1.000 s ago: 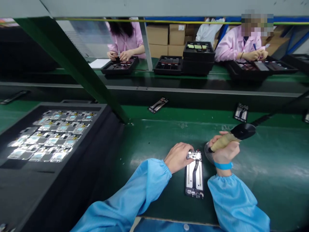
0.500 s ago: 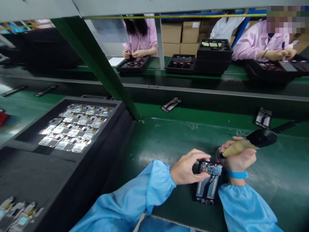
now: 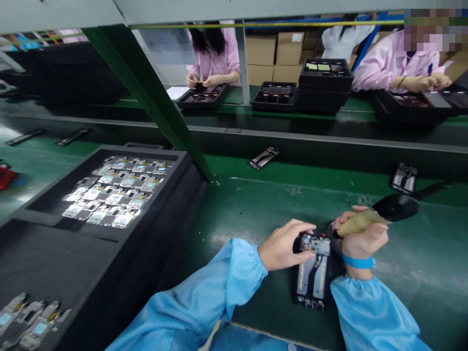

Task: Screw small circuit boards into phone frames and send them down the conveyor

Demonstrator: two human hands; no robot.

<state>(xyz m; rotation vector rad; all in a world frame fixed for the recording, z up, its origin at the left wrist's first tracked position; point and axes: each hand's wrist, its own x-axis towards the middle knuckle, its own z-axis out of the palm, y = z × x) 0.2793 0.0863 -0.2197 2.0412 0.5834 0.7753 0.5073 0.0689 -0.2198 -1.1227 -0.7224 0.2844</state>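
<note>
An opened phone [image 3: 313, 273] lies lengthwise on the green bench, its circuit board [image 3: 315, 244] exposed at the far end. My left hand [image 3: 283, 246] grips the phone's upper left side, thumb over the board's edge and fingers at the top. My right hand [image 3: 360, 239] is closed around an electric screwdriver [image 3: 356, 223] wrapped in tan tape, with a black rear end and cable. The tool slants down-left towards the phone's upper right corner. Its tip is too small to make out.
On the left, a black foam tray [image 3: 183, 158] holds several circuit boards [image 3: 116, 197]. Two more opened phones [image 3: 263, 158] lie along the rail at the back. A slanted green post [image 3: 153, 102] stands behind the tray. Across the line, co-workers in pink [image 3: 215, 58] handle parts over black trays [image 3: 274, 96].
The circuit board sits flatter and slightly higher in view at the phone's top. My left hand has shifted up a little with it; the right hand still grips the screwdriver.
</note>
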